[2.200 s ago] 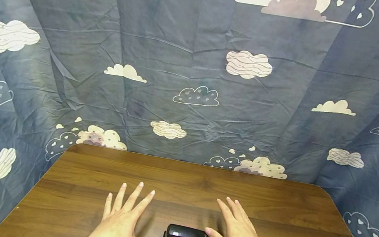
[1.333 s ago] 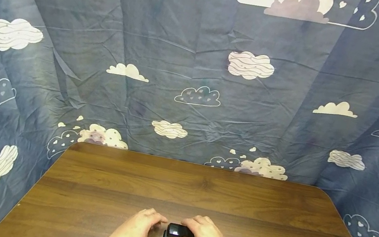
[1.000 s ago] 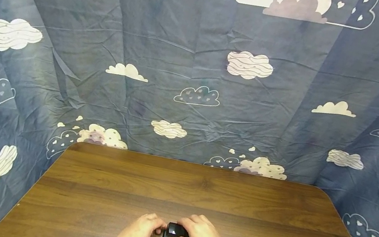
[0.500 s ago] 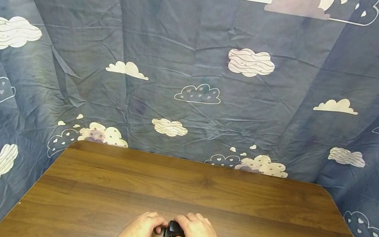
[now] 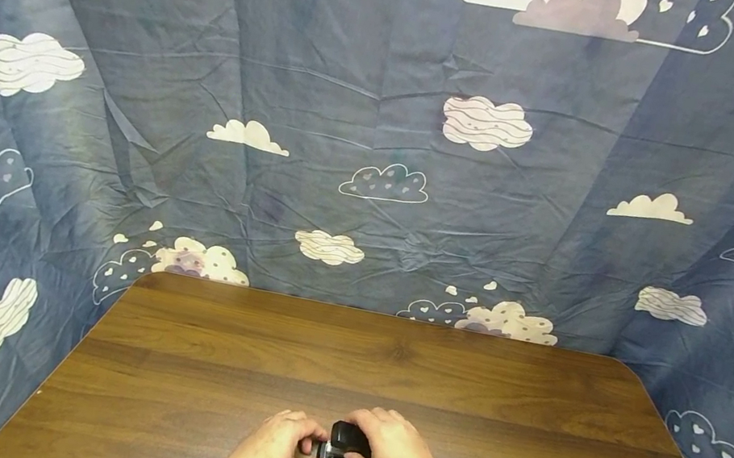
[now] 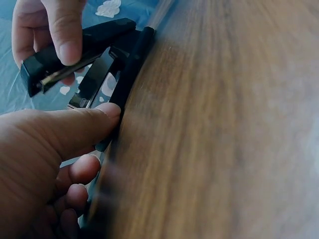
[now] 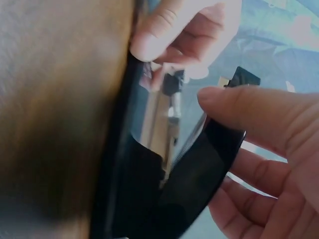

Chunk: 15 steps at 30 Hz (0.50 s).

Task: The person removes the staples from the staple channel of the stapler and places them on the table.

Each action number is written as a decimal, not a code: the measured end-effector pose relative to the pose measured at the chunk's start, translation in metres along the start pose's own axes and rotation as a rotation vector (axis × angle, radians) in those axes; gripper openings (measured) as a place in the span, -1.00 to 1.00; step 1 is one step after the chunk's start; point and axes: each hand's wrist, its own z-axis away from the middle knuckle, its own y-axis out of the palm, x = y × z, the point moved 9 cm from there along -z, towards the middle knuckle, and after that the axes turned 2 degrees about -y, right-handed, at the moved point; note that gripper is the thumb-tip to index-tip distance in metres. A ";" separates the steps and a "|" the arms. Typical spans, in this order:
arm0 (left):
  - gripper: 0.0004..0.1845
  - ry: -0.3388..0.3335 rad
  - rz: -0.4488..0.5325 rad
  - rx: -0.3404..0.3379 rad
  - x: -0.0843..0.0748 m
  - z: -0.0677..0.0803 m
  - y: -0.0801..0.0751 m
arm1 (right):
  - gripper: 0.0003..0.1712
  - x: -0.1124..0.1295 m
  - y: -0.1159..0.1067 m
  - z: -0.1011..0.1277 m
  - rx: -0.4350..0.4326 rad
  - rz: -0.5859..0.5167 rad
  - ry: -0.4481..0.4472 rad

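Observation:
A black stapler (image 5: 351, 437) lies on the table between my hands, its top arm swung up from the base. My left hand (image 5: 272, 450) grips the front end of the base (image 6: 130, 74), thumb along its edge in the left wrist view. My right hand (image 5: 401, 456) holds the raised top arm (image 7: 204, 159) between thumb and fingers. Between arm and base, the metal staple magazine (image 7: 172, 109) shows in the right wrist view. Whether staples lie in it I cannot tell. The stapler's rear end is hidden behind my right hand in the head view.
The brown wood-grain table (image 5: 387, 364) reaches back to a blue-grey curtain (image 5: 325, 50) printed with clouds. The curtain also hangs along the left and right sides.
Both hands, spread apart at first, have come in to the stapler. My left hand has taken hold of its base. My right hand has lifted the top arm away from it.

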 end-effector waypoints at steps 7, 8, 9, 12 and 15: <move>-0.71 0.024 -0.014 -0.026 -0.001 0.000 -0.001 | -0.59 -0.010 -0.010 0.001 0.037 -0.075 0.082; -0.71 0.026 -0.017 -0.030 -0.002 0.000 -0.001 | -0.59 -0.011 -0.012 0.002 0.035 -0.075 0.086; -0.72 0.026 -0.019 -0.031 -0.002 0.000 -0.001 | -0.59 -0.012 -0.013 0.002 0.033 -0.078 0.088; -0.72 0.022 -0.026 -0.033 -0.002 0.000 -0.001 | -0.58 -0.015 -0.015 0.002 0.027 -0.083 0.088; -0.72 0.020 -0.031 -0.032 -0.002 0.000 -0.002 | -0.57 -0.018 -0.017 0.003 0.029 -0.102 0.089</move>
